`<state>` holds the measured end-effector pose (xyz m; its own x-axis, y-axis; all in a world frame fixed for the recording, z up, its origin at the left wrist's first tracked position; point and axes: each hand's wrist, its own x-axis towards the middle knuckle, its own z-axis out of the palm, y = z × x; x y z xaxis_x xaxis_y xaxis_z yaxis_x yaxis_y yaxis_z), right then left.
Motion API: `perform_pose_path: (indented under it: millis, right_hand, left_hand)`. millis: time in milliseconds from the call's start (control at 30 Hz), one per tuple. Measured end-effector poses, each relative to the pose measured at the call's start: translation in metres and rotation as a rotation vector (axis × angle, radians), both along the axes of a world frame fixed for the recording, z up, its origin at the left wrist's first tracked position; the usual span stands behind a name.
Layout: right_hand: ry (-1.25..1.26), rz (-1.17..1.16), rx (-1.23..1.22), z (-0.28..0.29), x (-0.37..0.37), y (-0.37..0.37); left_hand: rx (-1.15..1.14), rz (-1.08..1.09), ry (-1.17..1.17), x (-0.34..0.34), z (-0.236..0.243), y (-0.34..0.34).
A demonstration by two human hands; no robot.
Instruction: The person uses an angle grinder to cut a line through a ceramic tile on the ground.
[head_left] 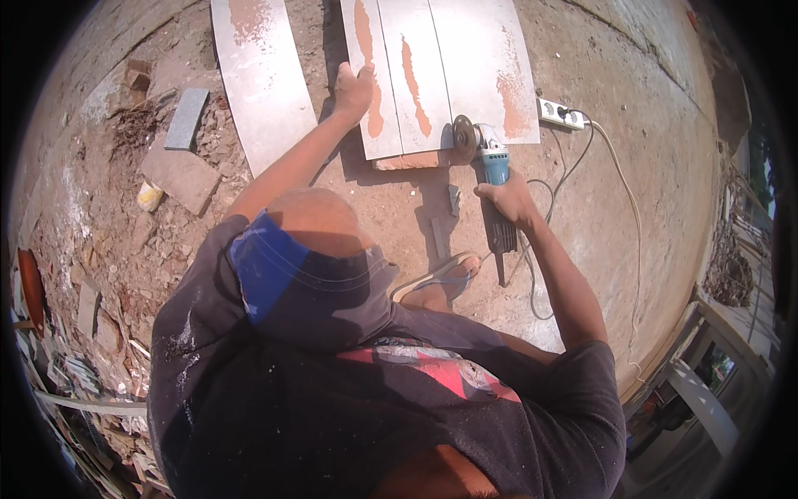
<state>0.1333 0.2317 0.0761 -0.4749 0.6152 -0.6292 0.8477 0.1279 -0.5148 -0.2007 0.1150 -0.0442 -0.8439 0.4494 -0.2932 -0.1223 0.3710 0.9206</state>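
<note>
A flat white panel [424, 75] with reddish-brown patches and two dark lengthwise lines lies in front of me. Its near end rests on a reddish block [416, 160]. My left hand [353, 93] is closed at the panel's left edge, thumb on top; its other fingers are partly hidden. In my right hand [509, 200] is a blue-and-black angle grinder [496, 170], gripped round the body. The grinder's disc [465, 138] stands at the panel's near edge, close to the right-hand line. Whether it touches or spins, I cannot tell.
Another white panel [266, 83] lies to the left. A white power strip [561, 114] with cables sits on the right. Rubble, a grey slab piece [186, 119] and a flat stone [180, 177] cover ground at left. My sandalled foot [449, 279] is near the grinder.
</note>
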Motion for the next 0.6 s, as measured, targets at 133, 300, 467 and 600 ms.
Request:
perform_pose_path:
  millis: [133, 300, 467, 600]
  right_hand:
    - [-0.002, -0.004, -0.023, 0.007, 0.001, -0.007]
    - [-0.044, -0.006, -0.031, 0.012, 0.001, -0.005]
    - [-0.067, 0.022, -0.017, 0.016, 0.002, -0.008]
    - [-0.049, 0.005, -0.036, 0.012, 0.005, -0.01]
  left_hand:
    - [0.005, -0.001, -0.012, -0.003, -0.006, -0.002]
    - [-0.017, -0.008, 0.013, 0.002, 0.006, 0.0]
    - [-0.025, -0.001, 0.076, -0.001, -0.006, -0.001]
    - [-0.022, -0.001, 0.083, -0.002, -0.011, 0.0]
